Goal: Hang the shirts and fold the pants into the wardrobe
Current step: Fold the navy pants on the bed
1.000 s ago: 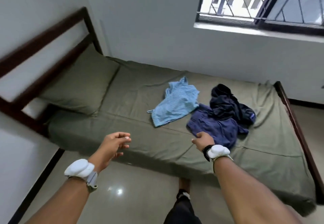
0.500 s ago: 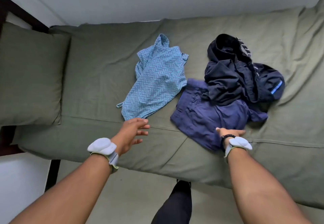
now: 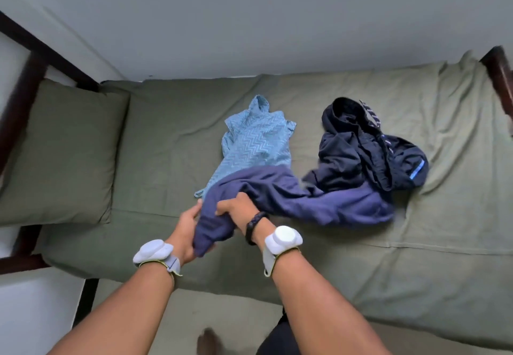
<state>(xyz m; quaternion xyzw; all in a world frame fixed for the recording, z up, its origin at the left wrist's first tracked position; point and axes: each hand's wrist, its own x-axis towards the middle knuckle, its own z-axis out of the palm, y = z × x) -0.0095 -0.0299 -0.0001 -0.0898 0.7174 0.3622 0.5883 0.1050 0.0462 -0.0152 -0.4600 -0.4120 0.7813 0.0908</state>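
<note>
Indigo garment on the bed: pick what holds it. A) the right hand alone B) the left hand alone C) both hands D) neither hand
C: the left hand and the right hand both grip the bunched near end of the indigo garment.

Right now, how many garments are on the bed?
3: the light blue shirt at centre; the indigo garment gripped by the left hand and right hand; the dark navy heap at right, which may hide more.
</note>
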